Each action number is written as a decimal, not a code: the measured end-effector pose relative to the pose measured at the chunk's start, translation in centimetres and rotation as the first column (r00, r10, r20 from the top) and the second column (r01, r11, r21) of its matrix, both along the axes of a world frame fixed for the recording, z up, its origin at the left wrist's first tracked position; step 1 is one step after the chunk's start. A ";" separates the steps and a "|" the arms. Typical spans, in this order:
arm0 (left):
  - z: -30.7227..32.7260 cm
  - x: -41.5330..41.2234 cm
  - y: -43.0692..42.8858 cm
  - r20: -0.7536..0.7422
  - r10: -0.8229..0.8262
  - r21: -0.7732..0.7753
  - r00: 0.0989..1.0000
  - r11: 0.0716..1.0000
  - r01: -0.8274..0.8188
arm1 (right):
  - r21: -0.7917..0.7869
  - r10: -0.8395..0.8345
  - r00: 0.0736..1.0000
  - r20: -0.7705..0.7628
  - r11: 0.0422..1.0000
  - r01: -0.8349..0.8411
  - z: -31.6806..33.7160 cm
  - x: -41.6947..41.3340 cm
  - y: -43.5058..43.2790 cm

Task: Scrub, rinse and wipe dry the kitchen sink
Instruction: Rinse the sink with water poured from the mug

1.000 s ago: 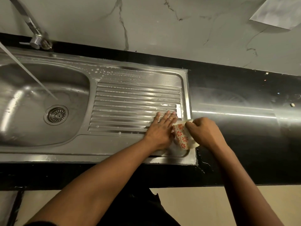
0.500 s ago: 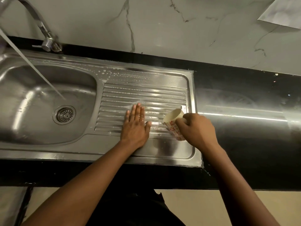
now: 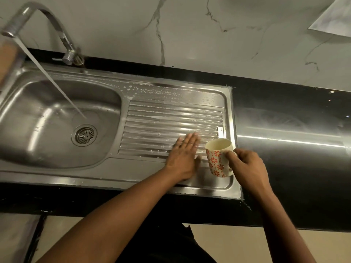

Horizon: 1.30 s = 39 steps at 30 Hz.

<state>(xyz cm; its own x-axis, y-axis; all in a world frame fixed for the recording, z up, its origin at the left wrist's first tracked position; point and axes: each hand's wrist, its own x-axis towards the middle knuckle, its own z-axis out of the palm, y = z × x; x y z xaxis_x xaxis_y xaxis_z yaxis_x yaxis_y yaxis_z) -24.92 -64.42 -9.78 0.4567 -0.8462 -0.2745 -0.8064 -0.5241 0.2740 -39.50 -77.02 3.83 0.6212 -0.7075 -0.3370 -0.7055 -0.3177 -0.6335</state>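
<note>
A pale marble-veined wall (image 3: 190, 35) fills the top of the frame, and below it a glossy black stone countertop (image 3: 284, 168) runs from the left edge to the right edge. Set into the countertop, across the left and centre of the frame, is the stainless steel kitchen sink (image 3: 57, 175), with its oval basin at the left and a ribbed steel draining board (image 3: 161, 120) to the right of the basin. A curved chrome tap (image 3: 57, 25) stands at the upper left, and a thin stream of water (image 3: 57, 86) falls slantwise from its spout into the basin, landing just above the round slotted drain strainer (image 3: 84, 135). White soap bubbles (image 3: 152, 92) speckle the sink's back ledge above the ribs. Near the centre of the frame the left hand (image 3: 183, 160) lies flat on the wet ribs, palm down, fingers straight and close together, holding nothing. Just to its right, the right hand (image 3: 247, 168) is curled round the handle of a cream ceramic mug with red flower print (image 3: 216, 158), held over the right end of the draining board with its mouth tipped slightly to the upper left. Whether the mug's base touches the steel cannot be told.
</note>
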 end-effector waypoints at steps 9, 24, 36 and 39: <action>-0.4 5.9 11.7 0.093 0.406 0.004 0.909 0.913 -0.408 | 0.061 0.019 0.999 0.033 0.998 -0.021 -0.8 1.2 1.3; 0.2 4.8 8.3 0.001 0.208 0.000 0.978 0.978 -0.208 | 0.037 0.022 0.999 0.046 0.999 -0.024 0.0 2.5 4.2; -0.8 15.1 22.7 -0.134 0.455 0.077 0.880 0.890 -0.448 | 0.104 0.119 0.985 0.122 0.986 -0.132 0.6 10.2 11.5; -0.2 16.4 25.0 -0.208 0.485 0.053 0.849 0.873 -0.485 | 0.157 0.142 0.974 0.178 0.973 -0.170 0.6 13.8 13.9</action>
<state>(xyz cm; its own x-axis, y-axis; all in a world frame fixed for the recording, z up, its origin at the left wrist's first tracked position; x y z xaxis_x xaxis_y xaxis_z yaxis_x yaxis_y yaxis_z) -8.48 -39.40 -10.02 0.7419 -0.5321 -0.4079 -0.3738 -0.8334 0.4071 -25.74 -63.08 4.38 0.7760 -0.5385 -0.3283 -0.5376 -0.2927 -0.7908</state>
